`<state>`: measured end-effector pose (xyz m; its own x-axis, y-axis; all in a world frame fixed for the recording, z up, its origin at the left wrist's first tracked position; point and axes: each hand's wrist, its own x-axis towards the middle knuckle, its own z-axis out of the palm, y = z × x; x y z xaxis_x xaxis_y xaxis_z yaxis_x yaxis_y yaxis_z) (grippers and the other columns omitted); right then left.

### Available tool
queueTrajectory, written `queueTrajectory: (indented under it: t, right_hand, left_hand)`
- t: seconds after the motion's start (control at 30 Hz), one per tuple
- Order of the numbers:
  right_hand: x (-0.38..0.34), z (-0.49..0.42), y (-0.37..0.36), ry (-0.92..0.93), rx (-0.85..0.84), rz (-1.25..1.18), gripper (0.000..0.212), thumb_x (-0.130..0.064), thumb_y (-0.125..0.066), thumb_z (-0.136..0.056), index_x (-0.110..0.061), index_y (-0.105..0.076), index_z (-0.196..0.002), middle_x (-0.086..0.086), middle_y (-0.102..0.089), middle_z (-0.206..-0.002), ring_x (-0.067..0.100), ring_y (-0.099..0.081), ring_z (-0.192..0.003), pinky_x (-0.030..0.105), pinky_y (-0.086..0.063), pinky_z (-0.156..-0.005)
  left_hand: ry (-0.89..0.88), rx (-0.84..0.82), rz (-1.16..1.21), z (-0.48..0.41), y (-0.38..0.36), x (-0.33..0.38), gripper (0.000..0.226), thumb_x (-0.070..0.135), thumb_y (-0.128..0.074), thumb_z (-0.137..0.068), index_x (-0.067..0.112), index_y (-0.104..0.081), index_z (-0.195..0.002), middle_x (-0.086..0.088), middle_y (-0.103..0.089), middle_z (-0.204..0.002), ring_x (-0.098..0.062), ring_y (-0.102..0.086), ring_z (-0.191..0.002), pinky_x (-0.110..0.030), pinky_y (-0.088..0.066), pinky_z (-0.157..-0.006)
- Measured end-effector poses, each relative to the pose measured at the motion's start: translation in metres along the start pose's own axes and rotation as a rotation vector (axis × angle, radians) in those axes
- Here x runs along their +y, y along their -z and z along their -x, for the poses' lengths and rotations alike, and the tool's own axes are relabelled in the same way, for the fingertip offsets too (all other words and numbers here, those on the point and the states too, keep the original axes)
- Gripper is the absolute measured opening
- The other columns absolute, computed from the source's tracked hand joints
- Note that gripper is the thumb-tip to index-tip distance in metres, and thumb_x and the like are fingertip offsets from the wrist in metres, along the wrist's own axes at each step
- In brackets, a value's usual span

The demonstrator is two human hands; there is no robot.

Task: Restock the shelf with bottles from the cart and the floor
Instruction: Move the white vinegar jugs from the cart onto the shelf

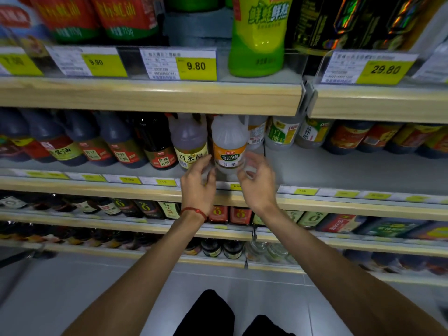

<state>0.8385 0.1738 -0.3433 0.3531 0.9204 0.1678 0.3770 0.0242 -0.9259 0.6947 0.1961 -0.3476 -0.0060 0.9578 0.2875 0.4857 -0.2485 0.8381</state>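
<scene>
Bottle on shelf; left hand at 8 o'clock, grip unclear; right hand spread at 4. Best: face label front.

Head camera: riding at head height, looking forward and down.
Facing: pointing squarely at the shelf and its front edge.
Nearness: sitting close, shelf rows filling the frame's width.

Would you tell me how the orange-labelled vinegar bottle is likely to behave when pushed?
The vinegar bottle looks full, so probably heavy for its size. Smooth plastic may slide easily on the grey shelf. Tall and upright, it could tip if pushed high.
</scene>
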Motion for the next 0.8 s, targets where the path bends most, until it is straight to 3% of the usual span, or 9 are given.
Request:
queueTrajectory:
  t: [0.07,0.23,0.37,0.63,0.73,0.8]
  right_hand:
    - [-0.01,0.007,-0.001,0.005,-0.081,0.06,0.038,-0.006,-0.065,-0.095,-0.012,-0.063,-0.132,0.005,-0.064,-0.129,0.017,-0.062,-0.115,0.044,-0.054,-0.102]
    - [-0.03,0.015,-0.008,0.058,-0.189,0.155,0.035,-0.005,-0.065,-0.095,-0.009,-0.066,-0.13,0.006,-0.066,-0.126,0.017,-0.063,-0.114,0.035,-0.052,-0.102]
    - [-0.029,0.014,-0.022,0.061,-0.238,0.188,0.039,-0.007,-0.065,-0.096,-0.007,-0.061,-0.136,0.007,-0.066,-0.129,0.017,-0.062,-0.119,0.034,-0.051,-0.104]
    - [-0.021,0.007,-0.06,0.062,-0.165,0.167,0.054,-0.017,-0.066,-0.098,-0.008,-0.048,-0.148,0.008,-0.059,-0.144,0.021,-0.054,-0.135,0.034,-0.044,-0.114]
    - [-0.022,0.003,-0.075,0.071,-0.096,0.159,0.055,-0.017,-0.067,-0.099,-0.007,-0.048,-0.149,0.008,-0.061,-0.143,0.021,-0.055,-0.135,0.03,-0.044,-0.114]
    - [-0.023,0.003,-0.084,0.08,-0.079,0.149,0.049,-0.017,-0.065,-0.1,-0.008,-0.052,-0.146,0.008,-0.065,-0.137,0.022,-0.058,-0.131,0.037,-0.047,-0.113]
  left_hand:
    - [0.01,-0.004,-0.046,0.002,0.01,0.003,0.043,-0.004,-0.061,-0.093,0.006,-0.063,-0.135,-0.006,-0.067,-0.132,-0.018,-0.064,-0.119,-0.025,-0.047,-0.106]
    - [0.065,0.029,-0.07,0.008,0.034,0.001,0.045,-0.006,-0.061,-0.093,0.006,-0.061,-0.136,-0.009,-0.065,-0.133,-0.024,-0.06,-0.125,-0.039,-0.048,-0.109]
    - [0.096,0.037,-0.066,0.002,0.047,-0.011,0.046,0.003,-0.066,-0.094,0.007,-0.055,-0.139,-0.009,-0.063,-0.134,-0.024,-0.059,-0.125,-0.041,-0.048,-0.107]
    - [0.023,0.085,-0.073,-0.037,0.052,-0.04,0.052,0.025,-0.077,-0.089,0.008,-0.059,-0.135,-0.01,-0.065,-0.125,-0.026,-0.063,-0.117,-0.045,-0.053,-0.099]
    - [-0.01,0.088,-0.037,-0.046,0.051,-0.049,0.052,0.029,-0.079,-0.088,0.009,-0.063,-0.133,-0.011,-0.064,-0.122,-0.024,-0.064,-0.113,-0.04,-0.055,-0.097]
    - [-0.004,0.069,0.013,-0.05,0.052,-0.056,0.049,0.031,-0.079,-0.088,0.01,-0.065,-0.131,-0.008,-0.067,-0.122,-0.017,-0.067,-0.109,-0.033,-0.057,-0.095]
